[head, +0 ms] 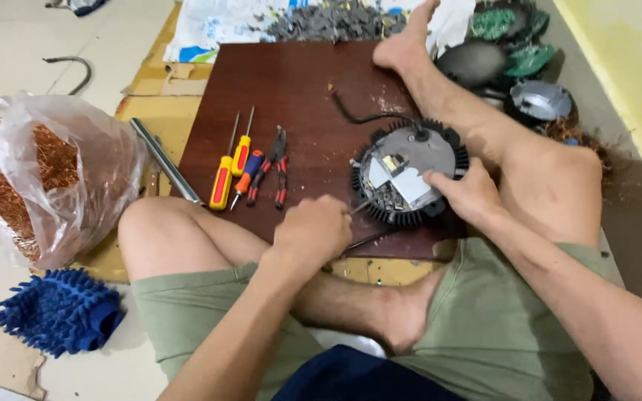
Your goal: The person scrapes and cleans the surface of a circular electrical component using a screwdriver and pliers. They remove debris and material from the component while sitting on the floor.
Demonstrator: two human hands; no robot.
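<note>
The person sits cross-legged on the floor, and both hands are at the round finned lamp unit, which lies flat on the dark wooden board, near its front right part. The left hand is clenched in a fist around a thin tool, fingers pressed together over the handle; the tip points up and to the right, into the lamp's lower left edge. So the lamp lies just beyond and to the right of that fist, and the tool's long axis runs diagonally toward it.

The right hand rests on the lamp's right rim, fingers pressed down on the white plate on top, thumb side toward the centre; it steadies, it doesn't pinch. The right hand is the one touching, the left reaches only through the tool. Both forearms come in from below, the right over the knee.

A black cable trails off the lamp's top. To the left on the board lie screwdrivers and red-handled pliers, side by side. Farther left, a bag of copper wire and a blue mitt.
</note>
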